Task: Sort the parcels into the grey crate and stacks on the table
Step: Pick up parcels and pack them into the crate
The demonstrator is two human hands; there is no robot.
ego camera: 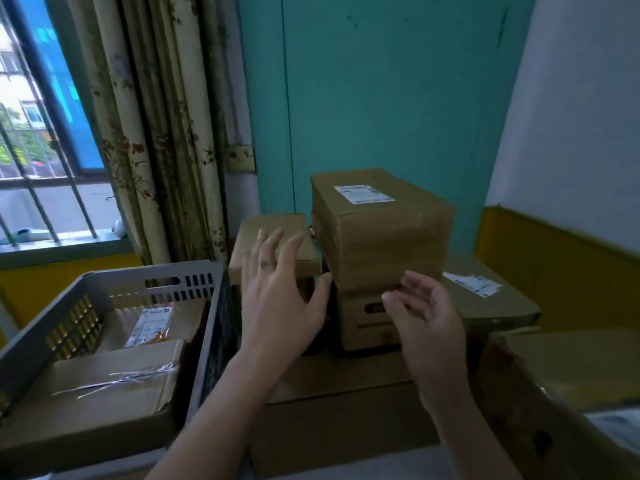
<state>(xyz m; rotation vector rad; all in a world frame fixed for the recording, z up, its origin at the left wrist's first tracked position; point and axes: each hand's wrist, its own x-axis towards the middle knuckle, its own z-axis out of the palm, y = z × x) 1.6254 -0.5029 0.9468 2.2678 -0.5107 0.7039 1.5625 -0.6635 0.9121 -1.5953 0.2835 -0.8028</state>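
hovering spread and empty, left hand (280, 299) and right hand (429, 320) flank the taped top parcel (381, 244); likely stiff, tape-slick, best gripped by opposite sides.

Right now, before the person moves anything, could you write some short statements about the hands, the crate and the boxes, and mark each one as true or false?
1. The grey crate has parcels inside it. True.
2. The left hand grips the top box. False: its fingers are spread and curl round nothing.
3. The top box has a white label on its upper face. True.
4. The right hand holds a parcel. False: it is empty, with its fingers loosely curled in front of the stack.
5. The grey crate stands to the right of the stack. False: it stands to the left.
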